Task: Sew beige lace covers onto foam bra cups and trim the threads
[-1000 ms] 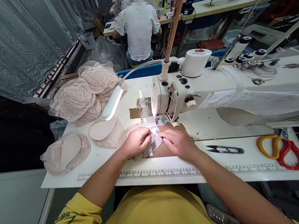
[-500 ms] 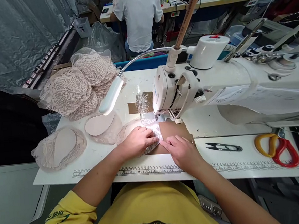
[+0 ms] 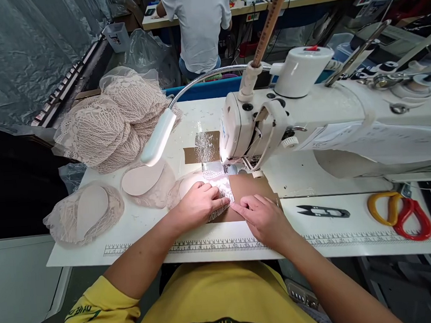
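Lace piece point(image 3: 222, 186), white and brightly lit, lies on the tabletop point(image 3: 149, 222) in front of me, just under the needle end of the sewing machine point(image 3: 327, 124), partly on a brown sheet point(image 3: 250, 186). The machine is the biggest thing here; its white body runs from 12 o'clock of the lace far out toward 3 o'clock.

At 10 o'clock a high pile of beige lace cups point(image 3: 113, 122) sits at the far left corner of the tabletop. At 9 o'clock, near the left edge, a single lace cup point(image 3: 84, 212) lies with its smooth pad facing up, and another such cup point(image 3: 145, 178) lies between it and the lace. A lamp point(image 3: 158, 138) on a bending neck hangs over that second cup.

My left grip point(image 3: 198, 204) lies on the lace from 8 o'clock, fingers close together and a little bent, pressing it down, not closed around it. My right grip point(image 3: 263, 217) is at 5 o'clock, spread flat, with fingertips point(image 3: 237, 205) touching the near edge of the lace.

At 3 o'clock, well apart, lie scissors point(image 3: 399, 210) with yellow and red handles. Between them and my right grip lie small black thread snips point(image 3: 324, 212).
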The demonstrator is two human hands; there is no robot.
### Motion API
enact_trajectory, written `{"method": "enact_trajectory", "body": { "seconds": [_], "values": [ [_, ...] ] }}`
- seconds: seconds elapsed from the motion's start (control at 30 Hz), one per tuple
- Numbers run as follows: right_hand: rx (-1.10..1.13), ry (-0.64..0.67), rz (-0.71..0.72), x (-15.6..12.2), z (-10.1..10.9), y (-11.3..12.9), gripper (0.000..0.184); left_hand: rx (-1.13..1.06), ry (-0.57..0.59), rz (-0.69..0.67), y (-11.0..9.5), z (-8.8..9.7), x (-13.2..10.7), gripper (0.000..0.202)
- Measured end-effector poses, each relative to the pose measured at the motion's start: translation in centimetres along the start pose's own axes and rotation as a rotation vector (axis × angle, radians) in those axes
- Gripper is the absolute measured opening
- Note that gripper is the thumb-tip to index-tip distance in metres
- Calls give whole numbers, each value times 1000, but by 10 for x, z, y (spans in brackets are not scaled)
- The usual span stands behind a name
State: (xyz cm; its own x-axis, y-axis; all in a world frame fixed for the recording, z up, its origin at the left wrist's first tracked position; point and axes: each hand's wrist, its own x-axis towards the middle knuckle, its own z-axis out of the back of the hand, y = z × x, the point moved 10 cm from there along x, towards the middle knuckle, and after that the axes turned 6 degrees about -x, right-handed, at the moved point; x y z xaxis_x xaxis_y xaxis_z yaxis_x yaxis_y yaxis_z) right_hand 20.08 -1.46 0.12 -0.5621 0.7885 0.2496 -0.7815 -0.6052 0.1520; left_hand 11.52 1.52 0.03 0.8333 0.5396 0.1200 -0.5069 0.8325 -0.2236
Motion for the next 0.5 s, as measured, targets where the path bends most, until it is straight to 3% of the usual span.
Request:
{"method": "enact_trajectory", "body": {
  "seconds": [0.17, 0.5],
  "values": [
    [69, -32, -45, 1, 1, -10, 40, -2, -7, -1, -1, 1, 1, 33],
    [-103, 85, -45, 13, -9, -6, 37, -70, -15, 29, 5, 3, 4, 41]
  ]
}}
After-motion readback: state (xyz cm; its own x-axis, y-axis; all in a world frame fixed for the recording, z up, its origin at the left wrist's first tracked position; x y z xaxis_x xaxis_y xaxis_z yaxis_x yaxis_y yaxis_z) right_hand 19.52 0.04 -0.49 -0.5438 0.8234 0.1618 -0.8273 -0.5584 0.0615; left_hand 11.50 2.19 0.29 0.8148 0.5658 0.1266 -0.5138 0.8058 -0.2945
